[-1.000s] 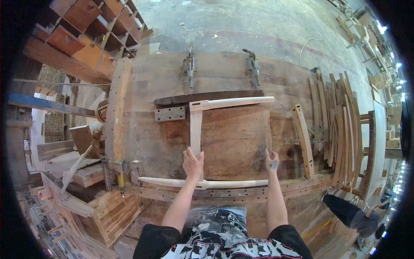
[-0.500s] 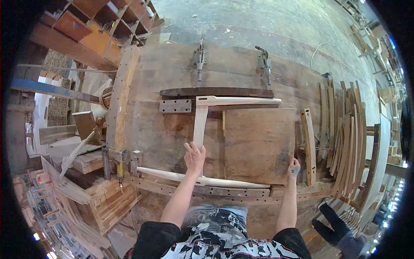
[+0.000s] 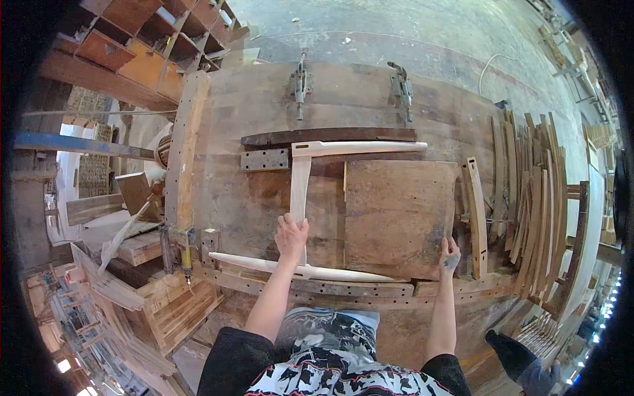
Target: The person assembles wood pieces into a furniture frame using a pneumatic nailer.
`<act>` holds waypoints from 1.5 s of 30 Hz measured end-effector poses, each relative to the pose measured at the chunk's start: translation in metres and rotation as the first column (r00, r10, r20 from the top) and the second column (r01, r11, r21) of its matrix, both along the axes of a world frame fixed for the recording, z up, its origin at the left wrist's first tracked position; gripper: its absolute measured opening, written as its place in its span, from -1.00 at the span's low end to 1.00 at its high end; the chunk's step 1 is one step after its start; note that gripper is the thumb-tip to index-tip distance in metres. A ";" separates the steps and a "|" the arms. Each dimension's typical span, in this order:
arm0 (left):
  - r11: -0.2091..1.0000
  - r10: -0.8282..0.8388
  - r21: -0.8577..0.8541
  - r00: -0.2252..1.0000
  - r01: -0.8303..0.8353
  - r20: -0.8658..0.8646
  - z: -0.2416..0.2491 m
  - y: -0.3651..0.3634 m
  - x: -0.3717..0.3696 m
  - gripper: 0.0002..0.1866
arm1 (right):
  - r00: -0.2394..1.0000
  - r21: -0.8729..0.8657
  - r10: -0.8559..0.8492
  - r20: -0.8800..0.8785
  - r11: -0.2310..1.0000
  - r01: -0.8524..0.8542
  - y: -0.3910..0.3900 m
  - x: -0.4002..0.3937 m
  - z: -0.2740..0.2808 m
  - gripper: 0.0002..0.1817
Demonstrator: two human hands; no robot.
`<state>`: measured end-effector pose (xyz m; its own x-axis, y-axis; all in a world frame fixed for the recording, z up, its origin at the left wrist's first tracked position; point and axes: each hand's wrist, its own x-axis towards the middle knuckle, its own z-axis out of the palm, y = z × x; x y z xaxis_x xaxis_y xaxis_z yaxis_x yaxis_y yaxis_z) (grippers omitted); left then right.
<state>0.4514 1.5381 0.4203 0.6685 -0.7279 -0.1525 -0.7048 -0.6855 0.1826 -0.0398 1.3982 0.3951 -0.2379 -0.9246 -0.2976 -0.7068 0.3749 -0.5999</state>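
A pale wooden frame lies on the workbench [image 3: 251,105]: a far rail [image 3: 360,147], a cross piece [image 3: 299,188] and a near curved rail [image 3: 264,265]. My left hand [image 3: 291,235] rests flat on the near end of the cross piece. A square brown board [image 3: 396,214] lies to the right of the cross piece. My right hand [image 3: 450,253] grips that board at its near right corner.
Two toggle clamps [image 3: 299,82] [image 3: 401,86] are fixed at the bench's far side. Several curved wooden slats [image 3: 528,191] are stacked at the right, one slotted piece [image 3: 477,214] next to the board. Wooden scraps [image 3: 165,310] and shelves [image 3: 145,39] fill the left.
The square board has slid right, off the cross piece, with my right hand at its corner. My left hand has stayed on the cross piece.
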 end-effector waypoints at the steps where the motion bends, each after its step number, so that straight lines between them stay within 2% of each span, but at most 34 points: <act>1: 1.000 -0.009 -0.004 1.000 0.009 0.011 -0.002 0.001 -0.001 -0.47 | 0.999 0.027 0.025 -0.028 0.999 -0.024 -0.001 0.007 0.004 -0.41; 3: 1.000 -0.012 0.005 1.000 0.012 -0.001 -0.001 0.001 0.000 -0.46 | 0.993 0.085 0.082 -0.086 0.994 -0.075 0.001 0.028 0.020 -0.41; 4: 1.000 -0.009 0.009 1.000 0.010 -0.008 0.000 0.001 0.000 -0.46 | 0.990 0.006 0.135 -0.049 0.991 -0.135 0.006 0.016 -0.017 -0.45; 7: 1.000 -0.010 -0.018 0.999 0.010 -0.035 0.002 0.003 0.002 -0.45 | 0.973 -0.081 0.216 -0.075 0.972 -0.222 0.016 0.045 -0.015 -0.49; 8: 1.000 -0.007 -0.008 0.999 0.007 -0.041 0.004 0.005 0.002 -0.44 | 0.972 -0.136 0.223 -0.070 0.964 -0.230 0.017 0.053 -0.011 -0.53; 13: 0.999 -0.004 0.043 0.992 0.010 -0.125 0.006 0.014 0.012 -0.49 | 0.977 -0.149 0.206 -0.052 0.966 -0.211 -0.003 0.053 -0.013 -0.56; 14: 1.000 -0.002 0.006 0.991 0.003 -0.135 0.001 0.024 0.017 -0.52 | 0.978 -0.158 0.205 -0.045 0.965 -0.209 -0.011 0.052 -0.017 -0.57; 17: 0.994 0.031 -0.096 0.985 -0.048 -0.168 -0.007 0.052 0.040 -0.58 | 0.948 -0.096 0.011 0.318 0.995 0.021 -0.040 0.072 -0.029 -0.59; 18: 0.990 0.052 -0.122 0.982 -0.076 -0.183 -0.004 0.061 0.047 -0.60 | 0.935 0.099 -0.100 0.340 0.993 0.070 -0.048 0.079 -0.025 -0.64; 21: 0.974 0.082 -0.188 0.970 -0.126 -0.227 -0.001 0.071 0.059 -0.58 | 0.923 -0.107 -0.002 0.386 0.993 0.047 -0.043 0.094 -0.050 -0.59; 22: 0.974 0.064 -0.197 0.967 -0.114 -0.246 -0.006 0.072 0.060 -0.58 | 0.950 -0.053 -0.022 0.311 0.998 0.041 -0.042 0.102 -0.058 -0.57; 25: 0.965 0.025 -0.240 0.949 -0.105 -0.313 -0.017 0.064 0.054 -0.59 | 0.988 -0.188 0.023 0.154 0.982 0.007 -0.023 0.111 -0.058 -0.55; 26: 0.960 0.020 -0.256 0.942 -0.112 -0.336 -0.015 0.057 0.050 -0.58 | 0.991 -0.126 0.023 0.131 0.992 -0.006 -0.025 0.113 -0.048 -0.53; 29: 0.982 0.043 -0.150 0.909 -0.115 -0.414 -0.007 0.036 0.050 -0.58 | 0.992 -0.101 0.086 0.095 0.992 -0.076 -0.026 0.117 -0.034 -0.53; 32: 0.979 0.011 -0.180 0.901 -0.098 -0.433 -0.014 0.020 0.050 -0.53 | 0.975 -0.135 0.051 0.217 0.991 -0.022 -0.024 0.117 -0.040 -0.52; 35: 0.997 0.006 -0.068 0.937 -0.032 -0.348 -0.015 0.009 0.043 -0.41 | 0.985 -0.116 0.038 0.168 0.993 -0.018 -0.023 0.116 -0.043 -0.51; 38: 0.996 0.021 -0.077 0.937 -0.051 -0.349 -0.009 0.008 0.040 -0.31 | 0.995 -0.109 0.042 0.085 0.994 -0.033 -0.021 0.119 -0.036 -0.50; 41: 0.992 0.031 -0.107 0.943 -0.070 -0.333 -0.009 0.010 0.036 -0.28 | 0.995 -0.180 0.048 0.088 0.983 -0.032 -0.021 0.124 -0.034 -0.49; 45: 0.988 0.064 -0.104 0.918 -0.113 -0.391 -0.010 0.014 0.032 -0.23 | 0.960 0.009 -0.053 0.274 0.999 0.053 -0.034 0.118 -0.040 -0.49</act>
